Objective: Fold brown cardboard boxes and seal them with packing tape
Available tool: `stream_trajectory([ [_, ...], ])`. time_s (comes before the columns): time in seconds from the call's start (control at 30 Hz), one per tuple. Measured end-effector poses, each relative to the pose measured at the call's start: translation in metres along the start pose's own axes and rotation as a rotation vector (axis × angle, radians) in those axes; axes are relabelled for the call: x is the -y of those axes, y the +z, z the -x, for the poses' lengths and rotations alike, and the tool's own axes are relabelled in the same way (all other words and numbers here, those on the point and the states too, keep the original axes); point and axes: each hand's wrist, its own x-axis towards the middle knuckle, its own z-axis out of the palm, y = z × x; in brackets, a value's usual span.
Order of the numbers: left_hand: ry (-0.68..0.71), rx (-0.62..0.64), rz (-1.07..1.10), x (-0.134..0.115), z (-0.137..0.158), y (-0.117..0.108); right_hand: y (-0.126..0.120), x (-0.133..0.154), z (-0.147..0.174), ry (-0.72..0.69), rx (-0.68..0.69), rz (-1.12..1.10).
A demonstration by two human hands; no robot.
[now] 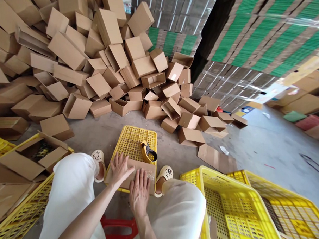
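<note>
Between my knees stands an upturned yellow plastic crate [127, 137] with a cardboard box [130, 183] lying on its near half. My left hand [120, 168] rests on the box top with its fingers spread. Flat on the same top, a little to the right, lies my right hand [140, 189], its fingers stretched out. Clear tape glints at the box's right end. Just beyond the box, a yellow and black tape dispenser [146, 152] sits on the crate. Neither hand grips anything.
A large heap of brown cardboard boxes [105, 85] fills the floor ahead. Yellow crates [224, 200] stand at my right. At my left, another crate [37, 198] holds open boxes. Tall stacks of flattened cardboard [258, 35] rise behind. Under me is a red stool [119, 223].
</note>
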Motion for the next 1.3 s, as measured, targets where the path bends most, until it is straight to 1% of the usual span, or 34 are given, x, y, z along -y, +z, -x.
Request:
stream_trajectory([
  [0.13,-0.023,-0.008,-0.022,-0.003,-0.001,0.001,0.001,0.001,0.001,0.029,-0.001,-0.023],
  [0.33,0.001,0.048,-0.044,-0.008,0.003,-0.004,0.004,0.001,0.002,0.024,0.016,-0.010],
  [0.6,0.023,0.051,-0.010,-0.022,-0.001,0.001,0.004,0.004,-0.001,-0.001,-0.083,-0.024],
  [0.77,0.035,0.072,0.010,-0.022,0.000,-0.002,0.003,0.002,0.000,-0.007,-0.076,-0.048],
  [0.87,0.031,0.085,0.016,-0.011,0.001,-0.008,0.002,0.002,0.002,0.000,-0.060,-0.064],
  [0.93,-0.005,0.075,0.028,0.002,-0.001,-0.013,0.002,0.002,0.003,-0.001,-0.050,-0.055],
  [1.07,-0.166,0.040,0.112,0.035,-0.009,-0.024,0.003,0.002,0.003,0.010,-0.042,-0.044],
  [1.17,-0.256,0.058,0.309,0.061,-0.016,-0.029,0.005,0.002,0.003,0.018,-0.046,-0.053],
  [1.23,-0.274,0.082,0.496,0.075,-0.018,-0.029,0.005,0.002,0.004,0.017,-0.045,-0.053],
  [1.3,-0.277,0.093,0.626,0.087,-0.018,-0.027,0.006,0.001,0.005,0.013,-0.039,-0.044],
])
